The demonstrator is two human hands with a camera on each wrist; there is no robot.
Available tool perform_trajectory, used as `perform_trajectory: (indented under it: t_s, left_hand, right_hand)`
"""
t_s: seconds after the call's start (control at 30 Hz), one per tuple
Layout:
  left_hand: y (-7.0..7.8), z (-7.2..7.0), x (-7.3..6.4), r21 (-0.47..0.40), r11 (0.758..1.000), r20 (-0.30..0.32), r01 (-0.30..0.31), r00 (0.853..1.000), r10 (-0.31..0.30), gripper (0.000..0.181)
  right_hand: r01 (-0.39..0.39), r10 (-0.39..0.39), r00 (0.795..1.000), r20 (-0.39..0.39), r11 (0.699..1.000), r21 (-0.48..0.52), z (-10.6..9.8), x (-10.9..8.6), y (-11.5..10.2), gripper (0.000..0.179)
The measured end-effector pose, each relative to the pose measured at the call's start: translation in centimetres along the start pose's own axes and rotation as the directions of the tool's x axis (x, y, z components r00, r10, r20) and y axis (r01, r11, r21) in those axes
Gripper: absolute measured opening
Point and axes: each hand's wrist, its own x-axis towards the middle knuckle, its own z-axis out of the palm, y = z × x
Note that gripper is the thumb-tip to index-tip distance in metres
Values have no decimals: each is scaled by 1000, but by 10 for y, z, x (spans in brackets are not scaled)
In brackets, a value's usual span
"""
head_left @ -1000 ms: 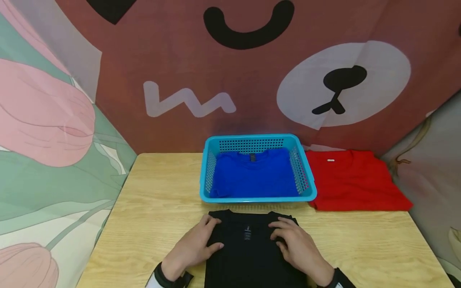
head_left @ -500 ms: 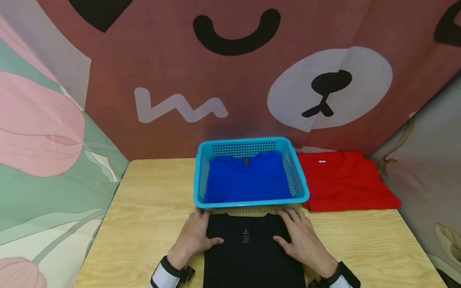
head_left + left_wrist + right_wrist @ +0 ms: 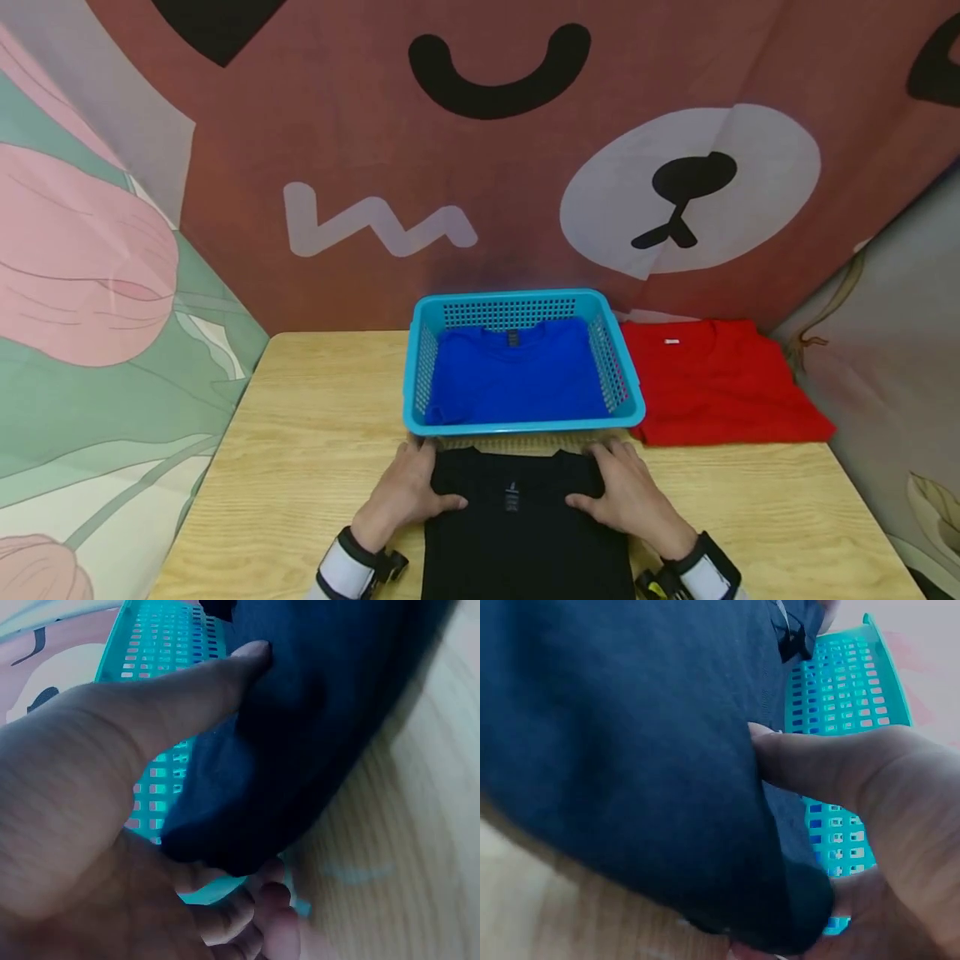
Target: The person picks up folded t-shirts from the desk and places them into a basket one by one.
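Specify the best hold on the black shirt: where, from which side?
Likely both sides of the black shirt, near the collar, coming from left and right, pinching each edge: it is broad and folded, so opposed holds should keep it level. The basket crowds the collar end.

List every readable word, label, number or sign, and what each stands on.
No text can be read.
Folded black cloth shirt: pale neck print, too small to read.
Folded blue cloth shirt: dark neck tag, too small to read.
Folded red cloth shirt: white neck tag, too small to read.
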Motion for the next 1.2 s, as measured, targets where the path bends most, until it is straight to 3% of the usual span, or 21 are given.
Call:
perform_trajectory:
  t_s: [0.17, 0.3, 0.43, 0.57, 0.63, 0.77, 0.87, 1.03, 1.1, 1.2]
  left_hand:
    - [-2, 1, -1, -150, 989, 42, 9, 999, -3, 121]
    - [-6, 1, -2, -243, 970, 46, 23, 999, -12, 104]
    - [-9, 0, -5, -264, 964, 76, 35, 997, -16, 72]
    - [-9, -1, -9, -276, 961, 103, 11, 994, 18, 49]
    - [-7, -1, -13, -276, 961, 120, 3, 992, 32, 55]
    - [-2, -3, -24, -256, 966, 191, 24, 981, 26, 89]
    - [1, -4, -30, -231, 971, 238, 54, 971, 2, 104]
    - [2, -2, -35, -212, 974, 251, 84, 967, -28, 102]
    - [1, 0, -36, -229, 969, 242, 89, 970, -32, 97]
    - [-2, 1, -38, -271, 960, 221, 70, 975, -8, 86]
  right_hand:
    - [-80, 75, 996, 55, 990, 113, -1, 4, -1, 65]
    - [-197, 170, 977, 128, 950, 242, -5, 1, 2, 62]
    - [-263, 220, 960, 176, 922, 284, -9, -3, 9, 68]
    - [-279, 211, 951, 227, 904, 325, -12, -8, 14, 70]
    - [-286, 194, 945, 262, 881, 377, -12, -11, 16, 67]
    - [-319, 160, 924, 346, 821, 474, -14, -20, 16, 70]
    - [-322, 133, 911, 390, 820, 473, -16, -26, 14, 92]
    - [-335, 149, 898, 414, 842, 424, -12, -32, 11, 118]
    - [-344, 159, 902, 402, 829, 442, -9, -34, 12, 114]
    - [-325, 97, 907, 410, 781, 534, -5, -36, 17, 87]
